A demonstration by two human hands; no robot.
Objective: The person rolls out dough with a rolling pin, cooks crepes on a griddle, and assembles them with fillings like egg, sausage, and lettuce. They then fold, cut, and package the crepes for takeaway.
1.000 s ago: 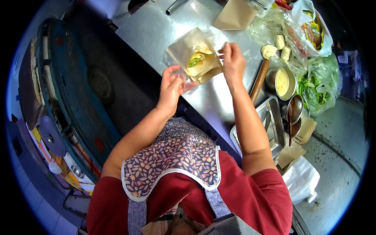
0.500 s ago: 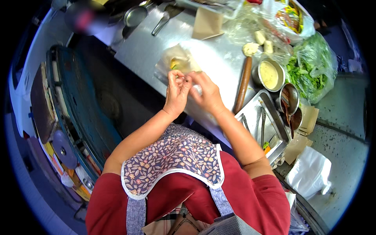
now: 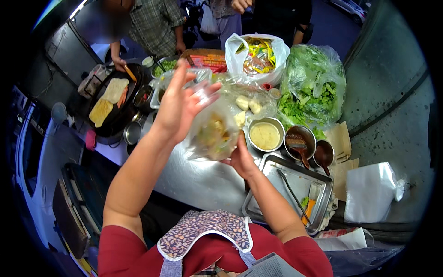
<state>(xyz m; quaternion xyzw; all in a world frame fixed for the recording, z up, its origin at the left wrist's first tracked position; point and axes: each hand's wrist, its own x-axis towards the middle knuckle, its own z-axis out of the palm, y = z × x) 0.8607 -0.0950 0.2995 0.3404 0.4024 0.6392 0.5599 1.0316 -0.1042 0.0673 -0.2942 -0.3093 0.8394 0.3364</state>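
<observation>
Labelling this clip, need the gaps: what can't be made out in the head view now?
All in the head view:
- Food in the plastic bag: ingredients blurred and veiled by cloudy plastic.
- Left hand: some fingers blurred.
- Right hand: some fingers hidden by the bag.
- Person in black: head cut off by the upper edge.

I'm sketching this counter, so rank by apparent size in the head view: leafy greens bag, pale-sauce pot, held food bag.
1. Leafy greens bag
2. Held food bag
3. Pale-sauce pot
</observation>
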